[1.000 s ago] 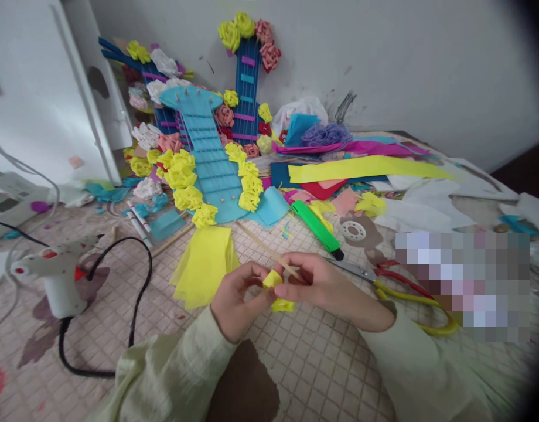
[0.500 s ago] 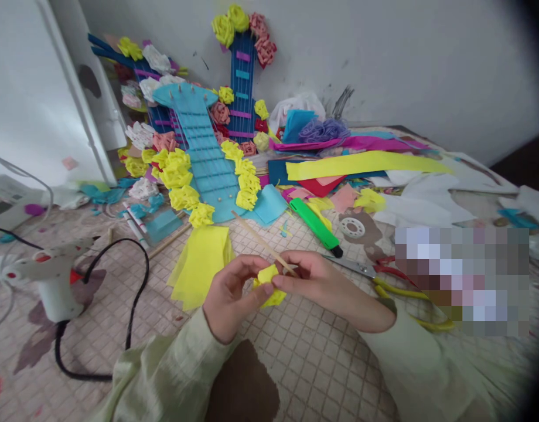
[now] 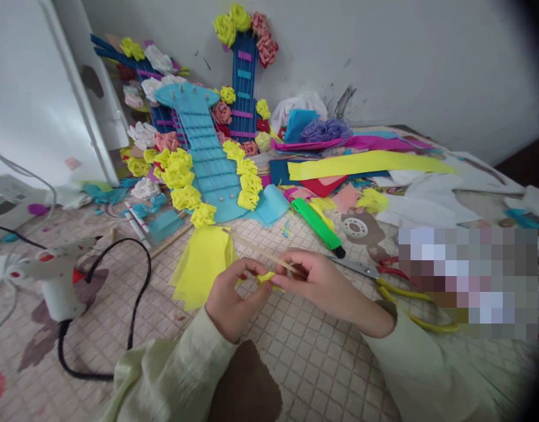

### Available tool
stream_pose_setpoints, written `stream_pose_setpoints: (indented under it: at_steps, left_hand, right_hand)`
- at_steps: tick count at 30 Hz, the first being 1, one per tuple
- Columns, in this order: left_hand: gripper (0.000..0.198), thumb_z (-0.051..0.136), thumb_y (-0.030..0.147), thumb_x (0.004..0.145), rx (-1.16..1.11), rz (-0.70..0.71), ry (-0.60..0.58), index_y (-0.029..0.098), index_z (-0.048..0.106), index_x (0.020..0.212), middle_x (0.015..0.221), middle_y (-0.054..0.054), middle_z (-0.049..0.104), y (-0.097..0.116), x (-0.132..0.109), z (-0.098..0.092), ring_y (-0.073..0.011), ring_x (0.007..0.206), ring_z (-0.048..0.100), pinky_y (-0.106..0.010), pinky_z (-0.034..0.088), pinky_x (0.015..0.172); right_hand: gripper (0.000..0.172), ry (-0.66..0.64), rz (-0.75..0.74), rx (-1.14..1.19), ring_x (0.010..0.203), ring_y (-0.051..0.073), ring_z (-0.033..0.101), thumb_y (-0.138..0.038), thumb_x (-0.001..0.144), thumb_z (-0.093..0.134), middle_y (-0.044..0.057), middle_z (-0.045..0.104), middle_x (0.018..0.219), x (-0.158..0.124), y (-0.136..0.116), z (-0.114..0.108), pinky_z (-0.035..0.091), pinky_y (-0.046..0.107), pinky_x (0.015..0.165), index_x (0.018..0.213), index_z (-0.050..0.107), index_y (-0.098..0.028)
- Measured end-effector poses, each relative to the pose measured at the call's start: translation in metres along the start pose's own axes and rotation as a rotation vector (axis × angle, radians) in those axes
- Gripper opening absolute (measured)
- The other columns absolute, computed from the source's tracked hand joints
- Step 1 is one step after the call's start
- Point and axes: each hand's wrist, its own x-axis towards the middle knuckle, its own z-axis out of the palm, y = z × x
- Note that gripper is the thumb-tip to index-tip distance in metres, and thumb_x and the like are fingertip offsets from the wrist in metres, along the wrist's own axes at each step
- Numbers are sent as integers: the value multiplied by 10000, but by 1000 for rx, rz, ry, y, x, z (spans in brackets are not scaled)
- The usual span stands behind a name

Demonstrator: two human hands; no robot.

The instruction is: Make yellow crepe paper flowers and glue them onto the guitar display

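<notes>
Between the fingertips of both hands is a small folded piece of yellow crepe paper (image 3: 266, 277). My left hand (image 3: 235, 298) pinches its left side, thumb against fingers. My right hand (image 3: 311, 285) pinches the other side and also holds a thin wooden stick (image 3: 254, 248), which points up and left. Just beyond my left hand lies a stack of yellow paper sheets (image 3: 203, 266). Behind it leans a light-blue guitar-shaped craft piece (image 3: 210, 155), with strings and yellow paper flowers (image 3: 180, 179) along its sides.
A glue gun (image 3: 58, 281) with a black cord lies at left. Right of centre are a green box cutter (image 3: 316, 224) and scissors (image 3: 399, 289) with yellow handles. A yellow strip (image 3: 366, 164) and purple yarn (image 3: 326, 130) lie behind; dark-blue flowered guitars (image 3: 244, 88) stand against the wall.
The yellow paper between my fingers has turned and now shows as a thinner, flatter shape. The stick's far end has tilted down and left.
</notes>
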Motion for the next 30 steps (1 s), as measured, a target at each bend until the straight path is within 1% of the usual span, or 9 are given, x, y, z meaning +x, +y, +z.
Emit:
stream_pose_setpoints:
  at_steps: [4, 8, 12, 17, 20, 23, 25, 27, 30]
  left_hand:
    - [73, 599, 217, 669, -81, -12, -41, 168, 544, 663, 675, -15, 609, -4, 0, 0, -143, 648, 528, -276, 396, 620]
    - [109, 601, 238, 696, -205, -22, -87, 163, 523, 696, 753, -52, 638, -9, 1, 0, -171, 716, 571, -312, 444, 671]
    - [112, 624, 242, 681, -225, -15, -55, 163, 547, 701, 704, -28, 598, -11, 0, 1, -154, 679, 559, -290, 454, 641]
    - [121, 663, 221, 627, -123, -1, 62, 170, 598, 716, 688, -11, 605, -10, 0, 3, -131, 630, 527, -262, 439, 612]
    - [158, 662, 202, 610, -16, 22, 85, 183, 632, 764, 698, -13, 648, -8, 0, 3, -135, 608, 544, -268, 443, 608]
    - [107, 641, 180, 613, 103, 75, 97, 197, 648, 719, 654, -10, 662, -7, 0, 2, -148, 584, 559, -265, 451, 577]
    - [64, 634, 180, 615, 173, 131, 133, 204, 642, 673, 609, -2, 652, -8, -1, 1, -157, 565, 571, -260, 458, 552]
    - [47, 644, 208, 616, 230, 180, 173, 216, 639, 662, 573, 10, 640, -11, -1, 0, -158, 532, 578, -247, 464, 518]
    - [75, 660, 282, 627, 284, 220, 151, 248, 646, 692, 605, 23, 652, -23, -1, -1, -158, 557, 600, -235, 488, 551]
  right_hand:
    - [147, -25, -36, 26, 489, 58, 313, -315, 763, 569, -60, 365, 578, 0, -1, -2, 238, 199, 426, 744, 538, -173]
    - [171, -75, -36, 67, 491, 55, 312, -324, 761, 571, -49, 400, 630, 0, -2, -4, 231, 192, 416, 849, 563, -177]
    - [116, -12, -84, 33, 532, 64, 349, -270, 760, 568, -33, 424, 658, 1, -2, -5, 260, 201, 446, 726, 573, -160]
    - [107, 29, -57, -17, 513, 65, 346, -227, 752, 558, -40, 421, 631, 1, -1, -2, 261, 212, 446, 669, 535, -163]
    - [111, 49, -91, -72, 534, 73, 373, -203, 747, 550, -38, 414, 628, 1, 2, 1, 278, 211, 465, 650, 511, -166]
    - [126, 68, -143, -126, 553, 80, 389, -202, 751, 545, -33, 419, 624, 2, 4, 4, 280, 212, 478, 639, 501, -165]
    - [170, 77, -157, -153, 559, 82, 394, -239, 733, 585, -35, 415, 613, 3, 5, 5, 281, 211, 485, 619, 487, -161]
    - [186, 93, -169, -185, 566, 82, 409, -236, 723, 597, -36, 423, 604, 4, 5, 7, 285, 209, 493, 597, 486, -156]
    - [107, 143, -162, -214, 577, 79, 431, -167, 701, 579, -31, 459, 628, 6, 6, 8, 291, 197, 494, 618, 512, -154]
